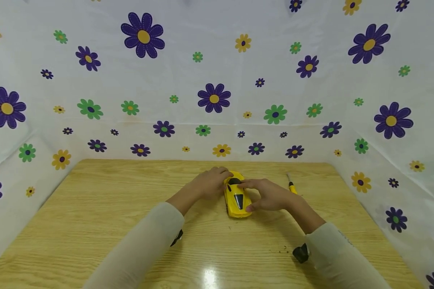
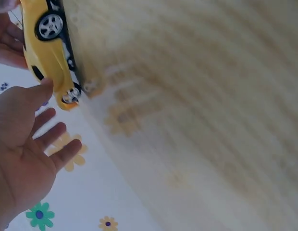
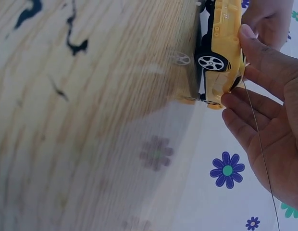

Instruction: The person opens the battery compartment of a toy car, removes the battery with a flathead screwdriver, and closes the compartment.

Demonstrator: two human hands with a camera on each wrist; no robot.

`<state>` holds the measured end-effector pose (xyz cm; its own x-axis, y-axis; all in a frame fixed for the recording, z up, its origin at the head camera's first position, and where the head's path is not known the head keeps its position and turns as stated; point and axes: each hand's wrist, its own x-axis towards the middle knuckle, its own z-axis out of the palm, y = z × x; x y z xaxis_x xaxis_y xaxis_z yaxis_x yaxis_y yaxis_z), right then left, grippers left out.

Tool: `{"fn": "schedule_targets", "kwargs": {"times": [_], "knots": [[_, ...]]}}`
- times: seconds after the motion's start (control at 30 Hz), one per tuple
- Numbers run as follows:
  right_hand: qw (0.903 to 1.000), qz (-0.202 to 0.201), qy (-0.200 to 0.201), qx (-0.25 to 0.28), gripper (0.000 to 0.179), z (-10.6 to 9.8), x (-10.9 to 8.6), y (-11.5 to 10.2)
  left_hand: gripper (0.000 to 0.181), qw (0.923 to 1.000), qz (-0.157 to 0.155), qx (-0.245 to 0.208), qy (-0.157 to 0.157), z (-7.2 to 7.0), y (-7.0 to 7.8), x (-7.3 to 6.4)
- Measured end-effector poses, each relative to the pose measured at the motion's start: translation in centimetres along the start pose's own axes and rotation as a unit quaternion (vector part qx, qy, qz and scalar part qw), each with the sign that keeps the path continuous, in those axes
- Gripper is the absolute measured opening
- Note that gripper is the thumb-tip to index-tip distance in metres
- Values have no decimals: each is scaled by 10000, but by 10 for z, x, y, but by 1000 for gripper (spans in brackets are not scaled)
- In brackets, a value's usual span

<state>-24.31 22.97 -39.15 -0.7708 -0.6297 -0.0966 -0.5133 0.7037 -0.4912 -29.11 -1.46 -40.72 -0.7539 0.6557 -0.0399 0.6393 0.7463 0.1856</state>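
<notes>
Between the two hands, yellow toy car point(image 1: 236, 198), wheels facing down to the desk point(image 1: 130, 228); whether every wheel touches is hard to tell. Long axis runs away from the person. Body looks like hard moulded plastic: probably light and stiff, glossy enough to slip a little under dry fingers. Wheels likely roll if pushed lengthwise, so best hold seems to be low across both flanks, between front and rear wheels; dark window parts may be the weaker spots, better left unpressed.

Left hand point(image 1: 212, 183): at the car's far left side, thumb against the body, other fingers spread, not closed round it. Right hand point(image 1: 270, 195): at the opposite side, thumb near the closer end, fingertips further up by the roof, a loose touch rather than a clench. Both forearms reach forward and converge. Beyond the right hand, yellow-handled tool point(image 1: 292, 187), apart from the fingers
</notes>
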Motion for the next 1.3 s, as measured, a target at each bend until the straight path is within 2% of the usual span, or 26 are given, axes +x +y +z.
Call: {"fn": "schedule_targets", "kwargs": {"times": [0.13, 0.27, 0.53, 0.67, 0.87, 0.93, 1.13, 1.3], "knots": [[10000, 23, 9, 2, 72, -1, 0, 0, 56, 9989, 192, 312, -303, -2, -8, 5], [10000, -30, -21, -19, 72, -1, -1, 1, 58, 9972, 439, 309, -518, -2, -12, 7], [9997, -166, 111, -135, 67, -1, -5, -1, 56, 9954, 710, 463, -442, 0, -14, 8], [9981, -370, 411, -265, 59, 3, -7, -7, 56, 9956, 697, 414, -472, 2, -14, 8], [9854, -586, 1014, -1236, 51, 16, -10, -27, 57, 9955, 690, 410, -499, 3, -15, 7], [9816, -572, 1012, -1517, 50, 20, -12, -32, 56, 9955, 699, 419, -484, 3, -15, 8], [9757, -570, 938, -1895, 53, 30, -16, -35, 56, 9964, 576, 392, -493, 2, -17, 6], [9612, -879, 1091, -2374, 56, 34, -19, -32, 55, 9970, 478, 396, -453, -1, -19, 3]]}}
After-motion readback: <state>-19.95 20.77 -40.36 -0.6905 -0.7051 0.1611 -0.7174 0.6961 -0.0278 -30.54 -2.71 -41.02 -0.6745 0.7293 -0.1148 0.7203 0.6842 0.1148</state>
